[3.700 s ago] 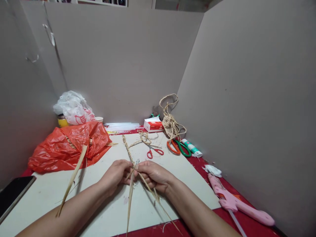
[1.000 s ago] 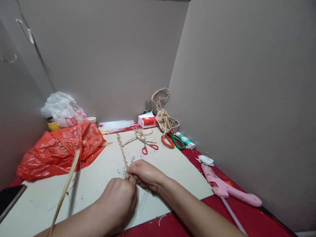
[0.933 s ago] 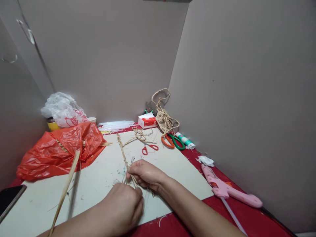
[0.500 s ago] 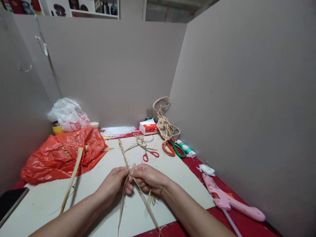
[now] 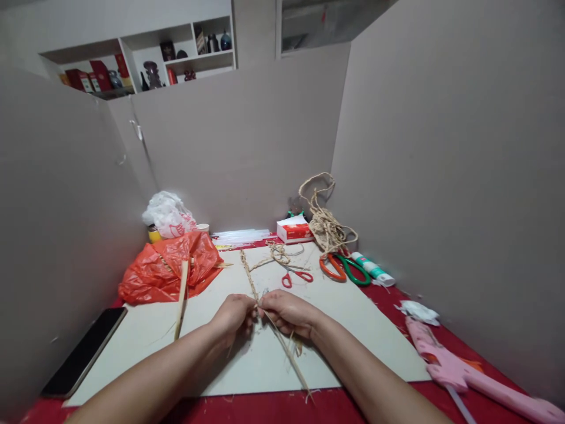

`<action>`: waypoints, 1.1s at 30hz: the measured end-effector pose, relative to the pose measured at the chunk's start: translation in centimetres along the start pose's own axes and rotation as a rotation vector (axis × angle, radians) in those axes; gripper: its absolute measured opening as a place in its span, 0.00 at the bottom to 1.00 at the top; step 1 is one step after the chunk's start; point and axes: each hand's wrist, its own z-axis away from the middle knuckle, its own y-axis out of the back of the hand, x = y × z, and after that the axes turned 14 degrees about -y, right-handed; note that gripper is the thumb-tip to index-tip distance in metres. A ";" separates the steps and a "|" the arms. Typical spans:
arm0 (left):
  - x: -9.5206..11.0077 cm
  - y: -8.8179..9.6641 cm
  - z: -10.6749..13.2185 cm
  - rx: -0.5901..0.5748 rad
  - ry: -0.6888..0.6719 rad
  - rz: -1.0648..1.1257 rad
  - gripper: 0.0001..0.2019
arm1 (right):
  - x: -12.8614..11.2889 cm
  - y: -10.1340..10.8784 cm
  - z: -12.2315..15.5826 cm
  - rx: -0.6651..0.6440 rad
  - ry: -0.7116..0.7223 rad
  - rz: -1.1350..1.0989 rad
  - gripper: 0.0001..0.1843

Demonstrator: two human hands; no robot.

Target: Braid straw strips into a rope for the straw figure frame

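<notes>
My left hand (image 5: 233, 318) and my right hand (image 5: 286, 312) meet over the white board (image 5: 132, 335), both pinched on the near end of a braided straw cord (image 5: 248, 274). The braid runs away from me across the board toward a tangle of cord. Loose flat straw strands (image 5: 286, 356) trail from my fingers toward the board's front edge. The fingers of both hands are curled closed around the strands.
A red plastic bag (image 5: 170, 268) with a long straw strip (image 5: 181, 291) lies at the left, a black phone (image 5: 83, 353) nearer me. Small red scissors (image 5: 296, 275), orange-green scissors (image 5: 344, 268), a glue tube (image 5: 373, 270), cord bundle (image 5: 324, 221), red-white box (image 5: 293, 228), pink glue gun (image 5: 459, 371).
My left hand came back up from near the front edge to join the right at the braid's end. The camera tilted up and turned, showing shelves above the partition.
</notes>
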 end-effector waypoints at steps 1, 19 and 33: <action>0.1 0.0 0.2 0.010 0.004 0.033 0.08 | 0.0 0.0 0.0 -0.003 -0.002 0.005 0.08; 0.7 0.9 1.1 -0.046 -0.177 -0.306 0.11 | -0.1 0.0 0.5 -0.032 0.107 0.177 0.09; 0.0 1.2 -0.1 -0.149 -0.007 -0.231 0.10 | -0.3 -0.1 0.9 0.456 0.280 0.758 0.09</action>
